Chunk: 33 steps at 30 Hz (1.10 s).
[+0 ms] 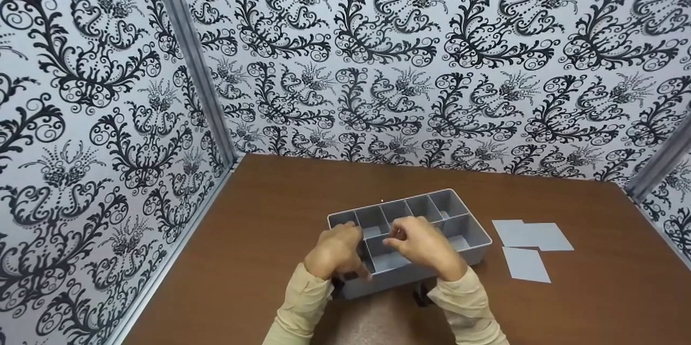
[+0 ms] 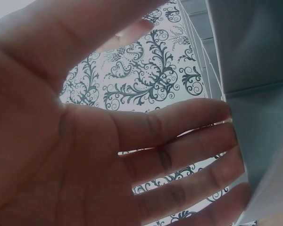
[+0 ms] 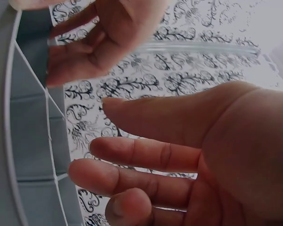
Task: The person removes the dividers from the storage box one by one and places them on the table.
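Grey compartment tray (image 1: pixel 386 278): positioned on the brown tabletop (image 1: pixel 259 237), directly below both hands, and set at an angle. Thin dividers separate a rear row of smaller compartments from wider ones at the front.

Left hand (image 1: pixel 336 250): located at the left end of the tray. Its fingers are extended, side by side, with the tips against the tray wall; the thumb stands well apart from them.

Right hand (image 1: pixel 424 242): located above the front compartments. Its fingers are loosely bent, with a gap between thumb and forefinger; nothing shows between them.

White sheets (image 1: pixel 526 265), three pieces: flat on the tabletop, to the right of the tray and apart from it. Two lie side by side; the third lies nearer the person.

Cream sleeves (image 1: pixel 299 296) cover both forearms. Black-and-white patterned panels (image 1: pixel 388 64) stand behind the tabletop and at its left.
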Motion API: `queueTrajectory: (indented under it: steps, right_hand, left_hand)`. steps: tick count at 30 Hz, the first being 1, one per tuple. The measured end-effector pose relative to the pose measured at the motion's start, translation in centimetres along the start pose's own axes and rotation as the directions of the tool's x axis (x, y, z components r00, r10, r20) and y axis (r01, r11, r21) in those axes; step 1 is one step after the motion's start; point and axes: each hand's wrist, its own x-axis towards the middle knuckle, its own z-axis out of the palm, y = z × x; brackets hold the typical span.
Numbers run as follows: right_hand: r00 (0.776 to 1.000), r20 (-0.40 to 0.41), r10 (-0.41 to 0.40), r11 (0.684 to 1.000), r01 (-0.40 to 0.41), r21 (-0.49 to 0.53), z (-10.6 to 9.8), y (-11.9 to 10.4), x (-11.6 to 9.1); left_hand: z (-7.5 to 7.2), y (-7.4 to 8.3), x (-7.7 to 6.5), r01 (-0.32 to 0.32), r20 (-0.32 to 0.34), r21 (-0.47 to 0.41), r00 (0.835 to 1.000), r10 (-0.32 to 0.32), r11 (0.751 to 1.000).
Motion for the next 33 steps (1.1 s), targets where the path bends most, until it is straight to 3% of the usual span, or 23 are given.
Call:
queueTrajectory:
  steps: [21,33]
  right_hand:
    - [0.996,-0.054,0.069,0.99,-0.075,-0.118,3.4,-1.6,0.8]
    - [0.995,-0.024,0.092,0.985,-0.094,-0.142,4.4,-2.2,0.8]
  left_hand:
    - [0.2,-0.1,0.1,0.014,0.023,0.02,1.0,-0.015,1.0]
    - [0.3,-0.1,0.3,0.025,0.034,0.0,0.999,-0.025,1.0]
